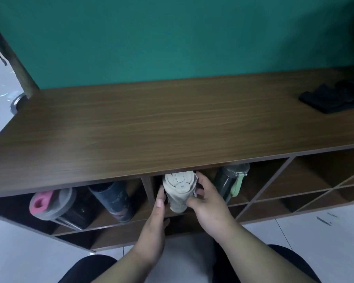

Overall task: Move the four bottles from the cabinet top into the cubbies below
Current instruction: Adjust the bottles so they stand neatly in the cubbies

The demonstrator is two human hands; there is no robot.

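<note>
A cream bottle [179, 192] stands at the mouth of a top-row cubby, just under the brown cabinet top [151, 127]. My left hand [156, 217] presses flat against its left side and my right hand [207, 203] wraps its right side, so both hold it. In the cubby to the left are a dark bottle with a pink-and-grey lid [55, 207] and a black bottle [112, 201]. A dark bottle with a green strap [231, 180] stands to the right of the cream one, behind my right hand.
A black folded object [333, 97] lies on the cabinet top at the far right. Diagonal-divided cubbies [307, 180] fill the cabinet's right part. A green wall [172, 37] backs the cabinet. A post on a metal base [16, 101] stands at the left end. White floor tiles lie below.
</note>
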